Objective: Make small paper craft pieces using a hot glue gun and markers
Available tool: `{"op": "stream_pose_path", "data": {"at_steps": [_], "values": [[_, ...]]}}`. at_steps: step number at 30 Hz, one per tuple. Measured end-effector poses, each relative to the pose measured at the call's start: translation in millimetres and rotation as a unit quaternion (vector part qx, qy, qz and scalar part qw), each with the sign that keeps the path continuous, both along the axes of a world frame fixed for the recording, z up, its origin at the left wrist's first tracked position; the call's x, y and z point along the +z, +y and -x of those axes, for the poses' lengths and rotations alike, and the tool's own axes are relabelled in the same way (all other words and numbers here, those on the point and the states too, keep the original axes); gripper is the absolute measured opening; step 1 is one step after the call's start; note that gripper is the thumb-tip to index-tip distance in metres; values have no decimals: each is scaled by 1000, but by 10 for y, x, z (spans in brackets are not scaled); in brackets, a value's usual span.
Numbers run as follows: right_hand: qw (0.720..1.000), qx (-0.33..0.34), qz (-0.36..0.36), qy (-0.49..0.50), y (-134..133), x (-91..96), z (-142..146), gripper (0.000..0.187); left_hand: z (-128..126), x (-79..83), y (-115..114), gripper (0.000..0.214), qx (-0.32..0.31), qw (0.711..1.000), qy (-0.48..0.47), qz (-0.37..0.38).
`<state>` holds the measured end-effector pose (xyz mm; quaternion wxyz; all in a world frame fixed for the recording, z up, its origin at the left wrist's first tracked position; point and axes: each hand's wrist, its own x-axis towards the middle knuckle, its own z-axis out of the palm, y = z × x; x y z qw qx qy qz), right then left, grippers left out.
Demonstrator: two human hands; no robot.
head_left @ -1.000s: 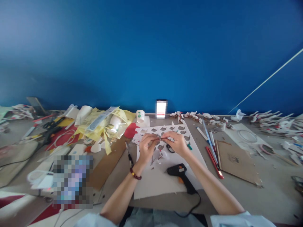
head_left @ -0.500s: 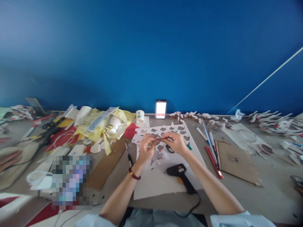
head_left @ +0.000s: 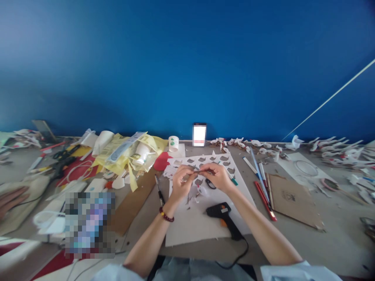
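Over the white sheet [head_left: 190, 230], my left hand [head_left: 182, 183] and my right hand [head_left: 219, 178] meet with fingertips pinched on a small, thin dark piece [head_left: 198, 172]. What kind of piece it is cannot be made out. Beneath the hands lie a small white paper bird [head_left: 202, 190] with a red spot and a black ring-shaped thing [head_left: 210, 184], partly covered. Rows of grey bird-like shapes [head_left: 225, 159] mark the far part of the sheet. A black hot glue gun [head_left: 222, 212] rests on the sheet near my right forearm, its cord running toward me.
Left are a black pen [head_left: 160, 193], brown cardboard strip [head_left: 131, 203], yellow packaging [head_left: 117, 160] and another person's hand [head_left: 13, 199]. A paper cup [head_left: 173, 144] and phone [head_left: 199, 134] stand by the blue wall. Right are red markers [head_left: 263, 201], cardboard [head_left: 293, 199] and several white birds [head_left: 348, 154].
My hands keep the same pinch in nearly the same place. At the far left, the other person's hand has shifted slightly.
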<state>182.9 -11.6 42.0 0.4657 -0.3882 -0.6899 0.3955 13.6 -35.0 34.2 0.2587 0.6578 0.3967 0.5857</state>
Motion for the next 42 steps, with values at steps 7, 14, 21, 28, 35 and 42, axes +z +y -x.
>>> {"op": "stream_pose_path", "data": {"at_steps": [7,14,21,28,35,42], "values": [[999,20,31,39,9,-39,33,12,20,22,-19,16,-18,1000,-15,2],[998,-30,-25,45,-25,-47,53,11,-38,-75,31,19,-86,966,-178,167],[992,-62,-107,-26,-76,14,80,6,-55,-78,84,24,-97,920,-305,227],[986,-63,-145,-61,-111,53,104,7,-59,-96,76,27,-111,908,-311,260],[988,-38,-131,-67,-89,26,95,13,-62,-92,76,25,-108,912,-296,262],[987,-4,-133,-88,5,0,8,11,-72,-91,79,26,-93,905,-308,277]]}}
